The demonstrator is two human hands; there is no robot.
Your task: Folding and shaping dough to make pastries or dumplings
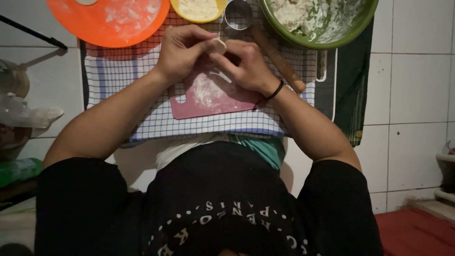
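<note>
1. head view, upper middle of the frame: the left hand (pixel 182 50) and the right hand (pixel 246 66) meet over a pink cutting board (pixel 208 99), and between them is a small pale piece of dough (pixel 218 45).
2. the fingers of both hands are curled in and nearly closed; their tips pinch the dough from two sides, so it is held just above the board, not lying on it.
3. the board lies on a checked cloth (pixel 142 95) on the tiled floor (pixel 417 85), with flour dusted on its middle.
4. a wooden rolling pin (pixel 279 61) lies to the right of the right hand, tilted, close to the wrist but i cannot tell if it touches.
5. at the top edge are an orange plate (pixel 113 23) with flour marks, a yellow bowl (pixel 198 10), a round metal cutter (pixel 238 14) and a green bowl (pixel 327 28) with more dough.
6. in my judgement, shaping goes well with light, even pressure from the fingertips, turning the piece little by little, and keeping the fingers floured so it does not stick or tear.
</note>
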